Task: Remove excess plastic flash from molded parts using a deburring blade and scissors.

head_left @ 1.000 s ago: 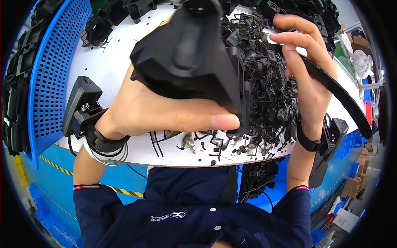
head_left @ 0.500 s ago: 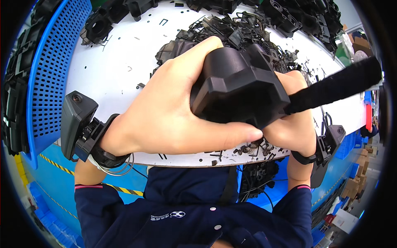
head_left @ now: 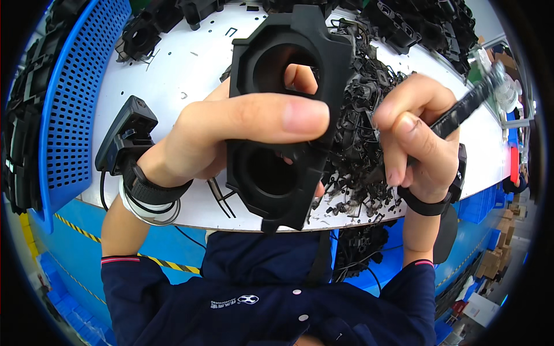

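Observation:
My left hand (head_left: 231,130) grips a black moulded plastic part (head_left: 283,115) with two round openings, held upright close to the camera; my thumb lies across its middle and my fingers show through the upper opening. My right hand (head_left: 412,135) pinches a thin dark tool (head_left: 464,106) that points up to the right, right beside the part's right edge. Behind both hands lies a heap of black plastic trimmings (head_left: 358,138) on the white table (head_left: 173,75).
A blue perforated bin (head_left: 63,109) stands at the left with black parts beside it. More black moulded parts (head_left: 421,26) lie along the table's far edge. A black device is strapped to each wrist (head_left: 124,138). Blue crates (head_left: 482,202) sit at the right.
My left hand has turned the black part so its two openings face me. My right hand has come off the part and now holds the thin tool up at its right side.

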Demonstrator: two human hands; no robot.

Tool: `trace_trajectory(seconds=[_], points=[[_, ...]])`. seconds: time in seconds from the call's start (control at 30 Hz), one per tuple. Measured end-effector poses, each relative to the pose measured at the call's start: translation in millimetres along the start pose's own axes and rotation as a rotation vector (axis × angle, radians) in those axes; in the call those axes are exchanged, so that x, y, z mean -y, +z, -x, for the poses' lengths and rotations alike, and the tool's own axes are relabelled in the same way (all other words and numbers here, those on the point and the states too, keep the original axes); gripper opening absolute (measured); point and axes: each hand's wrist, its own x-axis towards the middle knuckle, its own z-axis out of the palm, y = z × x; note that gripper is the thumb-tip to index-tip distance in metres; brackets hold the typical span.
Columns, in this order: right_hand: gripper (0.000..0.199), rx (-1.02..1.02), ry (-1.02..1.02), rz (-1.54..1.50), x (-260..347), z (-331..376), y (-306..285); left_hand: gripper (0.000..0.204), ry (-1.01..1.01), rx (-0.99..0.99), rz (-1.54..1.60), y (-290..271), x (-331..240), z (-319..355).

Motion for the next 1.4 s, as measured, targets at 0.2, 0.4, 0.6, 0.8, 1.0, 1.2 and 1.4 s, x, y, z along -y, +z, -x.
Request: trace_trajectory(seconds=[0.2, 0.4, 0.6, 0.8, 1.0, 1.2, 1.4], points=[[0.052, 0.068, -0.383, 0.171, -11, -4, -15, 0.069, -0.055, 0.011, -0.059, 5, -1, 3], [0.035, 0.299, -0.481, 0.328, -6, -6, -19, 0.083, 0.002, 0.006, -0.179, 1, -6, -2], [0.022, 0.237, -0.570, 0.444, -4, -5, -3, 0.068, 0.023, -0.017, -0.106, -1, -12, -2], [0.020, 0.242, -0.566, 0.553, 2, -3, -3, 0.055, 0.007, 0.030, 0.005, -4, -13, 2], [0.022, 0.199, -0.456, 0.652, 2, 2, 2, 0.051, -0.026, -0.210, -0.190, 5, -10, 2], [0.023, 0.155, -0.395, 0.615, -4, 5, 4, 0.052, -0.097, -0.065, -0.196, 5, -10, 0], [0.024, 0.128, -0.545, 0.715, -7, 2, 6, 0.054, -0.093, -0.242, -0.221, 14, -11, 0]])
